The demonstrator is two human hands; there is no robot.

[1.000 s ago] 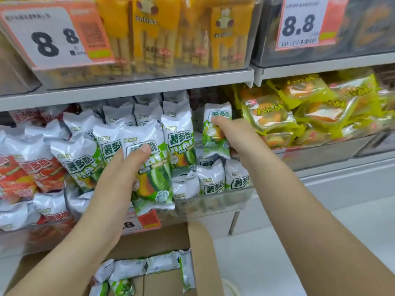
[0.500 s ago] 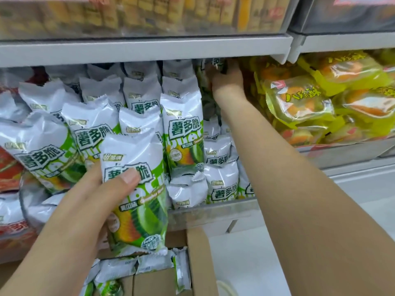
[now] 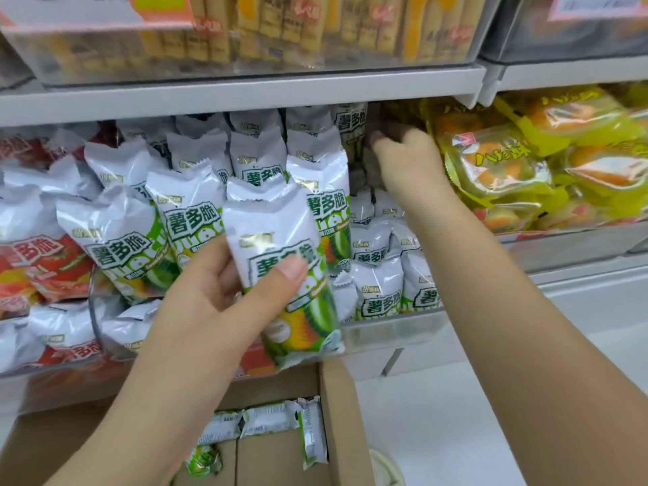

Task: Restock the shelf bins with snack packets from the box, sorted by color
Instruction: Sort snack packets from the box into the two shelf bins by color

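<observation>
Far left of both hands, red packets (image 3: 45, 264) stacked in their bin. Left hand (image 3: 224, 303) gripping a green packet (image 3: 284, 275), thumb across its front, held upright with the long axis vertical and top seam up, just before the green bin's (image 3: 392, 331) standing rows. Below the hands, cardboard box (image 3: 347, 426) with more green packets. Right hand (image 3: 406, 159) deep at the bin's back, fingers curled; grasp cannot be told. Right of it, yellow packets (image 3: 508, 166).

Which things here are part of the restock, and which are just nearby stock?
In the job:
- green-and-white snack packet in left hand
- right hand at bin's back
- clear bin of green packets
- brown cardboard box

Nearby only:
- red-and-white packets
- yellow pastry bags
- yellow stick packs
</observation>
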